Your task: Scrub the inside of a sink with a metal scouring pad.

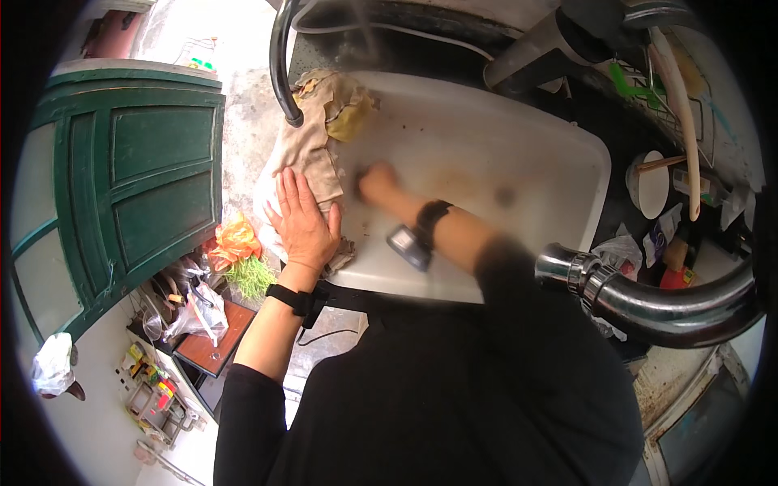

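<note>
A white sink basin lies before me, with brownish stains and dark specks inside. Along its left rim are draped beige cloths, and a yellowish cloth hangs at their upper end. My left hand rests flat on the beige cloth, fingers extended, gripping nothing. Inside the basin, right of the cloths, my right hand is blurred and looks curled; a dark patch shows at its fingers, and I cannot tell whether it holds anything. Both wrists wear black straps, and a device with a pale screen is on the right one.
A curved dark faucet hangs over the cloths. The thick chrome pipe juts in from the right. White bowl with chopsticks stands beyond the basin's right rim. Left are a green door, an orange plastic bag and green vegetables.
</note>
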### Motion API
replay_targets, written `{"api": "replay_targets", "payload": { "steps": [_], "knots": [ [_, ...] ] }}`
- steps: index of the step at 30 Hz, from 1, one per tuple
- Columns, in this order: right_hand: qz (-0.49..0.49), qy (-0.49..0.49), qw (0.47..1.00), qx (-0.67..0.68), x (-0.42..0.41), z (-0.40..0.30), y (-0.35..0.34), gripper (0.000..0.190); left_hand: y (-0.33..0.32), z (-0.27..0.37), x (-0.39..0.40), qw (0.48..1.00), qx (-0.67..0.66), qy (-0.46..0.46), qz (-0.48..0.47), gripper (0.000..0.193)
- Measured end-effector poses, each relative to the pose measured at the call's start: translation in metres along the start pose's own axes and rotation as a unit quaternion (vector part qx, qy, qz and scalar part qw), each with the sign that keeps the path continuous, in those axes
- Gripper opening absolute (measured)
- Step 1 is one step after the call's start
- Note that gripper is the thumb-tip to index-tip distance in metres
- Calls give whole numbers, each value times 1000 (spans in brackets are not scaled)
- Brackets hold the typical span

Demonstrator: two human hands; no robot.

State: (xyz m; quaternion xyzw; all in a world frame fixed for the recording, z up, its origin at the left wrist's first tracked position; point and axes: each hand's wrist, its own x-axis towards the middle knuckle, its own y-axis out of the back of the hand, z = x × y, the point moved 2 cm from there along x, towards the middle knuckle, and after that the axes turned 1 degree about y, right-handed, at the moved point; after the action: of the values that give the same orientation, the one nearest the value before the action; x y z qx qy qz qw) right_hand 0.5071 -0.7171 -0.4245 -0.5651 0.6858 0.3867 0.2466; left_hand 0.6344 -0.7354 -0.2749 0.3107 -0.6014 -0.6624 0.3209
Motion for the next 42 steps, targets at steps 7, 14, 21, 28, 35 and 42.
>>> {"api": "replay_targets", "payload": {
  "steps": [7, 14, 21, 28, 35, 42],
  "knots": [
    [194, 272, 926, -177, -70, 10, -57, 14, -5, -15, -8, 991, -94, -44, 86, 36],
    [-83, 63, 986, -132, -33, 0, -23, 9, -7, -16, -7, 962, -231, -15, 146, 34],
    [-245, 79, 958, -124, -54, 0, -52, 12, 7, -10, -8, 982, -163, -42, 90, 50],
    [-35, 246, 950, -188, -37, 26, -52, 14, 14, -13, -16, 992, -112, -50, 7, 63],
    [-57, 134, 989, 24, -77, -28, -16, 12, 8, -38, -25, 954, -289, -84, -7, 42],
    [-112, 254, 942, -189, -99, -22, -48, 16, -11, -40, -34, 946, -300, -3, 118, 28]
  ]
}}
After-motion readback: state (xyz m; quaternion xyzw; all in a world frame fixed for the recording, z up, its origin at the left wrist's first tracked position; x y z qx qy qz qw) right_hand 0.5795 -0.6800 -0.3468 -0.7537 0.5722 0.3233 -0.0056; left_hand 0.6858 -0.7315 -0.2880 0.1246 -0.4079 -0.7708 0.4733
